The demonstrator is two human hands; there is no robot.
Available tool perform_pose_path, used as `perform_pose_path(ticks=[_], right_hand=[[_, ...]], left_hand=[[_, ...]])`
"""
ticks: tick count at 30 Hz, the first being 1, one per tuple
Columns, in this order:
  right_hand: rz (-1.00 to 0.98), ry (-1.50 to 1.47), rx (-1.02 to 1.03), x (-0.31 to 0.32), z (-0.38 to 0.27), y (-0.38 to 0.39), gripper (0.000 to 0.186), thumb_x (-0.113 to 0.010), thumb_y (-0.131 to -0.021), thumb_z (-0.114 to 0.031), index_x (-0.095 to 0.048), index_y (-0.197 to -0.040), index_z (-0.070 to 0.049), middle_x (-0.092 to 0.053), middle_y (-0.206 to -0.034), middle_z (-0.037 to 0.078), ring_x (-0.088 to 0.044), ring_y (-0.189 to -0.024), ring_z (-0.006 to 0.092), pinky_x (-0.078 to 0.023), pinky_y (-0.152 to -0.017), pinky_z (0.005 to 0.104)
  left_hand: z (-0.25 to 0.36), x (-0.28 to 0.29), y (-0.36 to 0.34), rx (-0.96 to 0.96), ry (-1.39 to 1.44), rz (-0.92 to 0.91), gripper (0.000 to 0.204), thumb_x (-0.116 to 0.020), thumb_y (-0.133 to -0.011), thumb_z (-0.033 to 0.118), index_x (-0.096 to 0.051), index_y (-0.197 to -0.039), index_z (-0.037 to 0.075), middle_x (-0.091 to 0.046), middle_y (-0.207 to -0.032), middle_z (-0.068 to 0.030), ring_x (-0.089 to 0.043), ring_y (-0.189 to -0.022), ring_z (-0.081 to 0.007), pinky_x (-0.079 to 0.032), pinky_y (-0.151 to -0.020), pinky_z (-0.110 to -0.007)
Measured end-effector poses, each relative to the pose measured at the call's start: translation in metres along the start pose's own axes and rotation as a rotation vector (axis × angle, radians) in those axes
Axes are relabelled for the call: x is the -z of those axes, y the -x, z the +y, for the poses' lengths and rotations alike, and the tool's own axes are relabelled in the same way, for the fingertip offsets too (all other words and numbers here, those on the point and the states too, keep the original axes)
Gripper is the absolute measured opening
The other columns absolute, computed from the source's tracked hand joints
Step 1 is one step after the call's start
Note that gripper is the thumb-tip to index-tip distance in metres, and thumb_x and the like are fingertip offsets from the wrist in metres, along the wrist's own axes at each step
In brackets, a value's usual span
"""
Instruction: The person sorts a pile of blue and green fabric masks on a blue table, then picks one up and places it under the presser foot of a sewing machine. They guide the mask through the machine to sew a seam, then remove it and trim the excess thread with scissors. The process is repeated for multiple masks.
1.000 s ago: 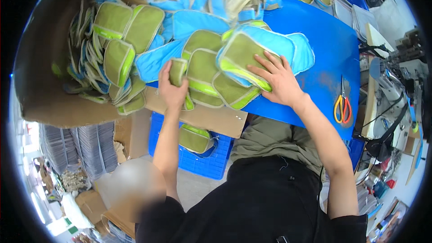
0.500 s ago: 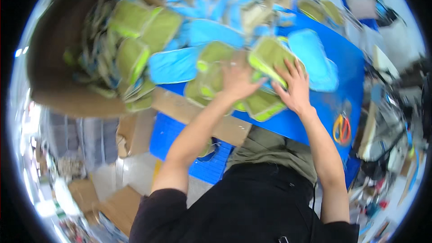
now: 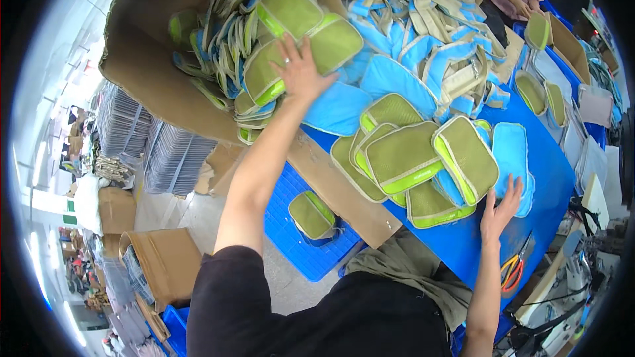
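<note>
Swung off the pile, where it lay half a second ago, the left hand now sits at ten o'clock from it, over the pouches in the box. Its palm faces down, fingers spread toward eleven o'clock and thumb out toward two; it grasps nothing, its fingers laid over an olive pouch. That forearm rises from six o'clock, elbow bent.

Slid off the pile too, the right hand is at four o'clock from it, fingers loosely parted and pointing to about one o'clock, clenching nothing. Its fingertips overlap a blue piece in view; whether they touch it I cannot tell.

On the table, the pile holds several overlapping olive mesh pouches with pale piping and bright green bands. One lies face up in the middle; another slants over its three o'clock end. More pouches crowd the box, many stacked on edge.

Blue-and-beige straps heap at twelve o'clock from the pile, scissors lie between four and five, and a lone pouch sits lower down at eight.
</note>
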State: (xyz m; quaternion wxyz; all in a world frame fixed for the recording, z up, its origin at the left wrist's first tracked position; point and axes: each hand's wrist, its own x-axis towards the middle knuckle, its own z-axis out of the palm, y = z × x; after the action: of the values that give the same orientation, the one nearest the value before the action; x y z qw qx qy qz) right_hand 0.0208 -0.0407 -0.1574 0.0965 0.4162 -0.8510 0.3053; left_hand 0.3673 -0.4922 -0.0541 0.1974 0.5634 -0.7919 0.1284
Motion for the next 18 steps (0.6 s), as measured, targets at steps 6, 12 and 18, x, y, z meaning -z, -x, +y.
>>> perform_pose_path(ticks=[6, 12, 18], right_hand=[[-0.064, 0.054, -0.01, -0.011, 0.001, 0.005, 0.064, -0.057, -0.106, -0.041, -0.046, -0.159, -0.008, -0.035, -0.169, 0.019, -0.028, -0.158, 0.0399, -0.019, -0.126, 0.0566], [-0.06, 0.054, -0.03, -0.013, 0.006, 0.008, 0.063, -0.057, -0.106, -0.043, -0.047, -0.158, -0.009, -0.036, -0.169, 0.016, -0.028, -0.158, 0.0391, -0.018, -0.125, 0.0594], [-0.079, 0.056, -0.051, -0.012, 0.002, 0.004, 0.062, -0.059, -0.103, -0.038, -0.049, -0.158, -0.012, -0.037, -0.169, 0.013, -0.027, -0.159, 0.037, -0.018, -0.125, 0.0613]], left_hand=[[0.04, -0.013, -0.039, 0.102, -0.045, -0.167, 0.143, -0.095, -0.062, 0.056, -0.011, -0.171, 0.016, 0.001, -0.175, -0.0284, 0.001, -0.161, -0.0511, -0.019, -0.114, -0.085], [-0.039, -0.008, -0.074, 0.13, 0.059, -0.071, 0.138, -0.097, -0.064, 0.035, -0.011, -0.171, 0.018, -0.002, -0.175, -0.0263, -0.006, -0.161, -0.0485, -0.024, -0.119, -0.077], [-0.08, 0.016, -0.08, 0.288, -0.033, -0.002, 0.134, -0.096, -0.065, 0.037, -0.014, -0.17, 0.024, -0.009, -0.175, -0.0232, -0.018, -0.159, -0.0486, -0.033, -0.118, -0.072]])
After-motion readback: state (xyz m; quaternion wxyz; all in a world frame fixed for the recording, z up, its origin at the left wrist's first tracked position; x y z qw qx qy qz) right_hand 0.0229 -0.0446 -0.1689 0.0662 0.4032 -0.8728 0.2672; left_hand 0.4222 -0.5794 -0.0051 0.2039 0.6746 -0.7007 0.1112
